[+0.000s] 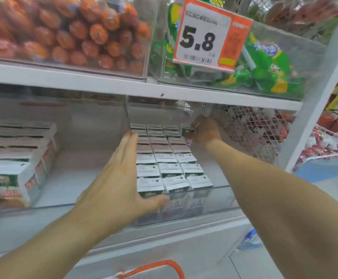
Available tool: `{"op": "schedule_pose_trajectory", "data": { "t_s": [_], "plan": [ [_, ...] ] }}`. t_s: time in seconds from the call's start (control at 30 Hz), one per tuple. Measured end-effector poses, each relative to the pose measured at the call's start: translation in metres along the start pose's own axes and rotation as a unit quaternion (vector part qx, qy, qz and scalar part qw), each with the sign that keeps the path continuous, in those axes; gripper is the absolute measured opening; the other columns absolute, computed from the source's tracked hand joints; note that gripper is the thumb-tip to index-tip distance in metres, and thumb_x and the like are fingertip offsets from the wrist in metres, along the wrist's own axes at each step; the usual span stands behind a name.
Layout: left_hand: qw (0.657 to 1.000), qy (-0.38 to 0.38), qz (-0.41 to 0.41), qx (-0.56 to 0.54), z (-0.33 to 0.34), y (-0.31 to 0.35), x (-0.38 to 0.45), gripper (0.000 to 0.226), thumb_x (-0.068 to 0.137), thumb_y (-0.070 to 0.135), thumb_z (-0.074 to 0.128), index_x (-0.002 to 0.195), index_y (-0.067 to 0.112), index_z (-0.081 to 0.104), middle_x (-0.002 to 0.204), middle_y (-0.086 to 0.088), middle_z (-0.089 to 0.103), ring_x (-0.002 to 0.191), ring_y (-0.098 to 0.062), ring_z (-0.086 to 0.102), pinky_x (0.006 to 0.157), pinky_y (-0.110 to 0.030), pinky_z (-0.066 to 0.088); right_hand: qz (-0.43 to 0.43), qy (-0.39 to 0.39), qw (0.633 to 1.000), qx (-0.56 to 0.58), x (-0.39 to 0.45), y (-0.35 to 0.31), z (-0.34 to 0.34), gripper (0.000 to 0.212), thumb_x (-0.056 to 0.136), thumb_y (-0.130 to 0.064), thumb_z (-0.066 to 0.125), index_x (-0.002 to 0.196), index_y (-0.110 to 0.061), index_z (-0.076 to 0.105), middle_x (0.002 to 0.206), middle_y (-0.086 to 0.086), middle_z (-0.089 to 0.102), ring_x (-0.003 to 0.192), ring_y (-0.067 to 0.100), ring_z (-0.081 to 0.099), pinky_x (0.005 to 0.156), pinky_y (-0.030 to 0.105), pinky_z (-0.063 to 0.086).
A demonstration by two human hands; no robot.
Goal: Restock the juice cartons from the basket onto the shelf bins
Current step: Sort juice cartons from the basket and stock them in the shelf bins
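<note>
Both hands reach in: left hand (121, 178) flat, fingers straight; right hand (203, 132) grips an upright juice carton (187, 130).

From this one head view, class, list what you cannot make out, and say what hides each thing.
- Basket: only its orange handle shows; the bottom edge cuts off the rest.
- Carton at the back: mostly hidden by the right hand.
- Price tag small print: blurred.
- Carton beside the left hand: thumb covers its front.
</note>
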State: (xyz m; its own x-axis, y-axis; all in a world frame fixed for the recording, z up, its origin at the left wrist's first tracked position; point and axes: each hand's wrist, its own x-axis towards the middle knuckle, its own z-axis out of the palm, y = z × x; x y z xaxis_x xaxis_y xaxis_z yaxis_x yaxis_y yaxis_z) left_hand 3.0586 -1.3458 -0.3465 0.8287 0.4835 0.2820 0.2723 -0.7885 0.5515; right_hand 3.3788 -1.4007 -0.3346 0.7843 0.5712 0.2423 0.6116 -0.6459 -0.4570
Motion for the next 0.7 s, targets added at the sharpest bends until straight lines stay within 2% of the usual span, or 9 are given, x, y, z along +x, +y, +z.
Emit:
{"op": "schedule_pose_trajectory", "data": {
  "t_s": [0.07, 0.17, 0.27, 0.33, 0.37, 0.47, 0.57, 0.63, 0.7],
  "plan": [
    [1.0, -0.002, -0.005, 0.0, 0.0, 0.001, -0.001, 0.139, 0.056, 0.083, 0.066, 0.148, 0.038, -0.028, 0.155, 0.027, -0.03, 0.148, 0.003, -0.006, 0.117, -0.031, 0.028, 0.006, 0.001, 0.999, 0.033, 0.004, 0.001, 0.013, 0.035, 0.082, -0.021, 0.079, 0.111, -0.013, 0.062, 0.112, 0.004, 0.064, 0.103, 0.022, 0.062, 0.08, 0.022, 0.042],
    [1.0, -0.002, -0.001, 0.001, 0.0, 0.003, -0.002, 0.137, 0.058, 0.083, 0.065, 0.147, 0.037, -0.03, 0.154, 0.026, -0.033, 0.148, 0.003, -0.007, 0.115, -0.028, 0.027, -0.003, -0.017, 1.0, 0.02, 0.01, 0.01, 0.016, 0.033, 0.089, -0.013, 0.068, 0.121, -0.017, 0.062, 0.123, 0.003, 0.064, 0.11, 0.021, 0.061, 0.083, 0.019, 0.042],
    [1.0, 0.0, 0.002, 0.012, 0.001, 0.004, -0.002, 0.136, 0.06, 0.081, 0.065, 0.149, 0.035, -0.028, 0.156, 0.024, -0.032, 0.148, 0.002, -0.008, 0.115, -0.028, 0.028, -0.001, -0.095, 0.993, 0.066, 0.002, 0.017, 0.004, 0.052, 0.089, 0.003, 0.058, 0.136, -0.019, 0.053, 0.13, 0.005, 0.059, 0.114, 0.022, 0.059, 0.082, 0.022, 0.047],
    [1.0, -0.003, 0.002, 0.013, 0.0, 0.006, -0.002, 0.136, 0.061, 0.079, 0.066, 0.15, 0.032, -0.026, 0.157, 0.021, -0.03, 0.148, 0.001, -0.008, 0.117, -0.027, 0.023, -0.003, -0.111, 0.992, 0.062, -0.013, 0.018, -0.012, 0.06, 0.091, 0.006, 0.055, 0.145, -0.02, 0.045, 0.13, 0.004, 0.056, 0.119, 0.021, 0.056, 0.086, 0.023, 0.049],
    [1.0, -0.006, 0.001, 0.011, 0.0, 0.007, -0.002, 0.137, 0.062, 0.079, 0.067, 0.151, 0.031, -0.024, 0.158, 0.019, -0.028, 0.148, 0.001, -0.009, 0.117, -0.027, 0.021, -0.007, -0.1, 0.992, 0.079, -0.023, 0.018, -0.021, 0.056, 0.092, 0.008, 0.052, 0.141, -0.018, 0.047, 0.126, 0.003, 0.055, 0.117, 0.021, 0.056, 0.082, 0.022, 0.05],
    [1.0, -0.011, 0.003, 0.004, -0.002, 0.007, -0.003, 0.136, 0.063, 0.077, 0.069, 0.154, 0.026, -0.019, 0.162, 0.012, -0.022, 0.15, -0.003, -0.009, 0.12, -0.026, 0.012, -0.053, -0.036, 0.986, 0.154, -0.068, 0.012, -0.05, 0.036, 0.092, 0.014, 0.042, 0.113, -0.008, 0.061, 0.107, 0.005, 0.058, 0.098, 0.018, 0.057, 0.071, 0.015, 0.047],
    [1.0, -0.006, 0.004, 0.02, -0.002, 0.009, -0.005, 0.134, 0.064, 0.077, 0.069, 0.155, 0.023, -0.013, 0.165, 0.004, -0.014, 0.152, -0.011, -0.004, 0.122, -0.031, 0.01, -0.106, 0.023, 0.985, 0.135, -0.139, 0.0, -0.073, 0.026, 0.091, 0.0, 0.058, 0.107, -0.019, 0.064, 0.099, -0.007, 0.066, 0.087, 0.007, 0.063, 0.074, 0.01, 0.046],
    [1.0, 0.003, 0.005, 0.028, -0.003, 0.014, -0.008, 0.128, 0.067, 0.072, 0.071, 0.156, 0.021, -0.005, 0.165, -0.001, -0.009, 0.152, -0.015, -0.002, 0.12, -0.032, 0.007, -0.125, 0.006, 0.978, 0.165, -0.19, -0.01, -0.081, 0.02, 0.091, -0.008, 0.064, 0.101, -0.026, 0.065, 0.09, -0.011, 0.068, 0.079, 0.007, 0.067, 0.07, 0.016, 0.052],
    [0.997, 0.057, 0.054, 0.02, -0.006, 0.02, -0.02, 0.108, 0.074, 0.056, 0.076, 0.154, 0.015, 0.015, 0.163, -0.007, 0.008, 0.15, -0.02, 0.009, 0.12, -0.033, 0.01, -0.116, -0.05, 0.97, 0.207, -0.234, -0.015, -0.078, 0.016, 0.091, -0.012, 0.066, 0.098, -0.026, 0.066, 0.087, -0.009, 0.068, 0.073, 0.013, 0.069, 0.066, 0.026, 0.057]
  ]
}}
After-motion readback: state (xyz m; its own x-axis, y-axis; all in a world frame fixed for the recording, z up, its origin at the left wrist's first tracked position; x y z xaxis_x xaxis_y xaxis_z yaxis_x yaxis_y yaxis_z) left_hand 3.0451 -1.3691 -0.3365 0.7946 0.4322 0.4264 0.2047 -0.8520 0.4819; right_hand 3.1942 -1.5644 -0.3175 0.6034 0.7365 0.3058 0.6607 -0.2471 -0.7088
